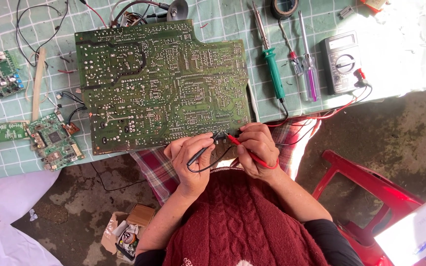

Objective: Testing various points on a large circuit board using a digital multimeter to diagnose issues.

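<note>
Green checked cloth point(213, 27) over stained concrete floor point(371, 128).

Large circuit board point(161, 83), dark green, speckled with silver solder dots. Beneath, a pale green cloth point(6, 157) with a white grid. Black probe point(199, 155) in the left hand point(189, 160), red probe point(245, 150) in the right hand point(257, 150). Far right, grey multimeter point(341, 61); beside it, green-handled soldering iron point(273, 71) and purple, clear-handled screwdriver point(310, 74). Near, dark red cable-knit sweater point(242, 221); red plaid cloth point(156, 170); red plastic chair point(366, 187).
</note>
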